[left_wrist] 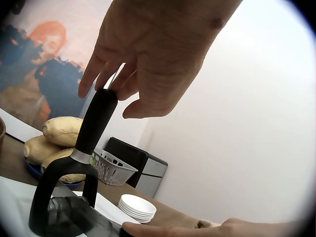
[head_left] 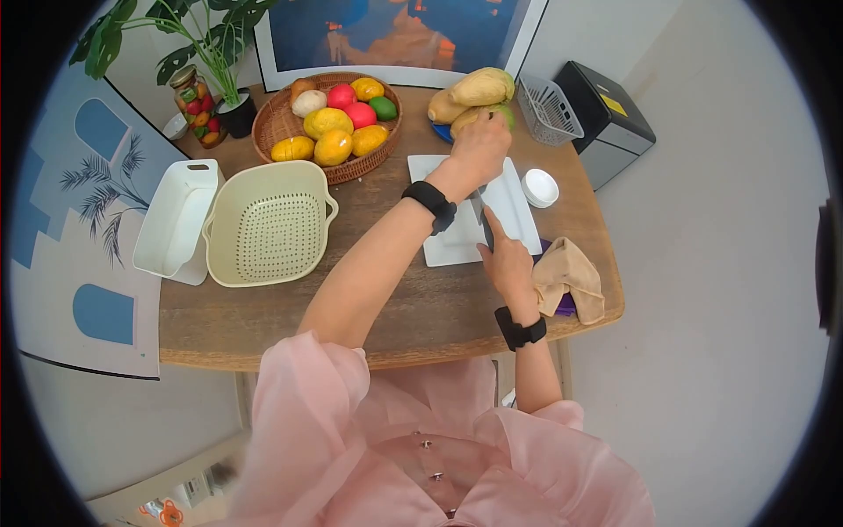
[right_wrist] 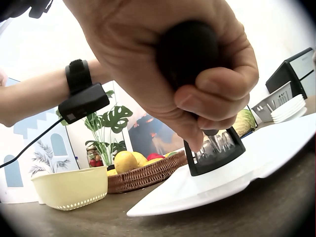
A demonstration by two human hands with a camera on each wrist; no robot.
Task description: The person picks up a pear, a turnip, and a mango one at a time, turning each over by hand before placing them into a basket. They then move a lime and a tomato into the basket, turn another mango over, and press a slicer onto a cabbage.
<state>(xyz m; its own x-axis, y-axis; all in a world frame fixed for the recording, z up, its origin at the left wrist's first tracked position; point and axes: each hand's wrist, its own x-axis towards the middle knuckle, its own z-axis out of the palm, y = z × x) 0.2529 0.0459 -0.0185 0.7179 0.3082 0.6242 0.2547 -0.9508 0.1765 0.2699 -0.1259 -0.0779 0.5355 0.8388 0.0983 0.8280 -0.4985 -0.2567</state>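
My left hand [head_left: 481,149] holds the top of an upright black-handled knife sharpener [left_wrist: 97,123], fingers and thumb around the handle end in the left wrist view. The sharpener's looped base with metal rods [right_wrist: 217,150] stands on a white rectangular plate [head_left: 452,250]. Down by the plate, my right hand [head_left: 509,268] grips a knife by its black handle [right_wrist: 187,52], its index finger stretched forward along it. In the left wrist view, the knife's blade [left_wrist: 101,221] runs into the sharpener's base. My right fist hides much of the knife in the right wrist view.
Behind the plate are large yellowish vegetables [head_left: 483,88] on a blue plate and a grey basket [head_left: 549,114]. White bowls [head_left: 540,188] and a beige cloth [head_left: 571,277] lie right. Left stand a cream colander [head_left: 268,277], a white bin [head_left: 167,237] and a wicker fruit basket [head_left: 263,132].
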